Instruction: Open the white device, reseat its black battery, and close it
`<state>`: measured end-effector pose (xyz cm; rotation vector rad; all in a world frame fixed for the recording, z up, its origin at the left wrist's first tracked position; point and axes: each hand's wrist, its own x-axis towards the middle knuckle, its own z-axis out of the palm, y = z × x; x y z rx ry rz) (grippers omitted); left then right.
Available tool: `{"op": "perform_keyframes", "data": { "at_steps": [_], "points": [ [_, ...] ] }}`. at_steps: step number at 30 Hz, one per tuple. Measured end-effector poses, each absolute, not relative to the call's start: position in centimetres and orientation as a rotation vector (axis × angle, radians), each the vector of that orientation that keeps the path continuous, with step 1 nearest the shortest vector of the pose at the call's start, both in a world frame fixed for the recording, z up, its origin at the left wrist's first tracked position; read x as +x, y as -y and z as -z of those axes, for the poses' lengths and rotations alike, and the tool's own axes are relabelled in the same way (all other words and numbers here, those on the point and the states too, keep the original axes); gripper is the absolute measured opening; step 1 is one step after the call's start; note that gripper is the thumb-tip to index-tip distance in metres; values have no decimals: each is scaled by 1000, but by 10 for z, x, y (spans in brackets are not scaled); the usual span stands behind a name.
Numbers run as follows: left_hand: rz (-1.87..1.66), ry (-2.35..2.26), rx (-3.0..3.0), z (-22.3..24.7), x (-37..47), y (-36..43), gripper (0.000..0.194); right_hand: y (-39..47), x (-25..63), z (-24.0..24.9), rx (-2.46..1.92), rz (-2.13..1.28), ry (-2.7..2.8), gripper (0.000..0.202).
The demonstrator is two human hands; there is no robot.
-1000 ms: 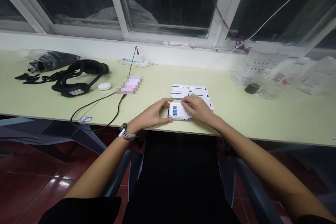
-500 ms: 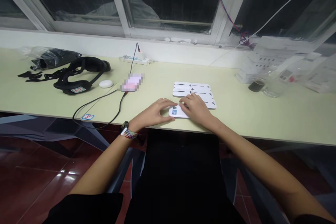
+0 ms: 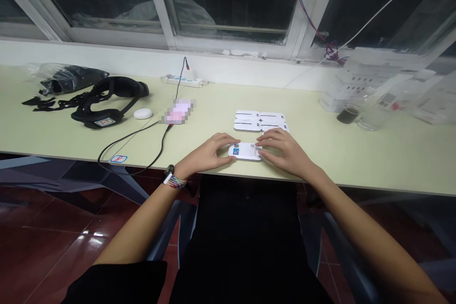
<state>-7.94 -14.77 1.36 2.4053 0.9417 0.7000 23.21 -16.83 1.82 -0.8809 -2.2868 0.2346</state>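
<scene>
A flat white rounded pack with small printed code squares lies on the table's front part; its exact kind is unclear. My left hand grips its left end, thumb at the near edge and fingers at the far edge. At the right end, my right hand has thumb and fingers closed about the corners. Just beyond lie white rounded cards or packs with black lines and letters, one at the left and another at the right. My right fingers partly hide the nearest right one.
On the table at left are a black headset, a white oval case, a blurred-out phone-like thing with a black cable, and a power strip. A dark-filled glass and white boxes stand at right.
My right hand has shifted right, off the top of the white pack to its right end, uncovering its printed face. My left hand stays at the left end.
</scene>
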Motion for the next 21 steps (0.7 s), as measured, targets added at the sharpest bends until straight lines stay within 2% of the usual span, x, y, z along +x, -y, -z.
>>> {"op": "perform_keyframes", "data": {
  "at_steps": [8, 21],
  "points": [
    [-667, -944, 2407, -14, -82, 148, 43, 172, 232, 4, -966, -278, 2187, 18],
    [-672, -898, 2417, -15, -82, 141, 39, 172, 230, 1, -1011, -315, 2195, 15]
  ]
}}
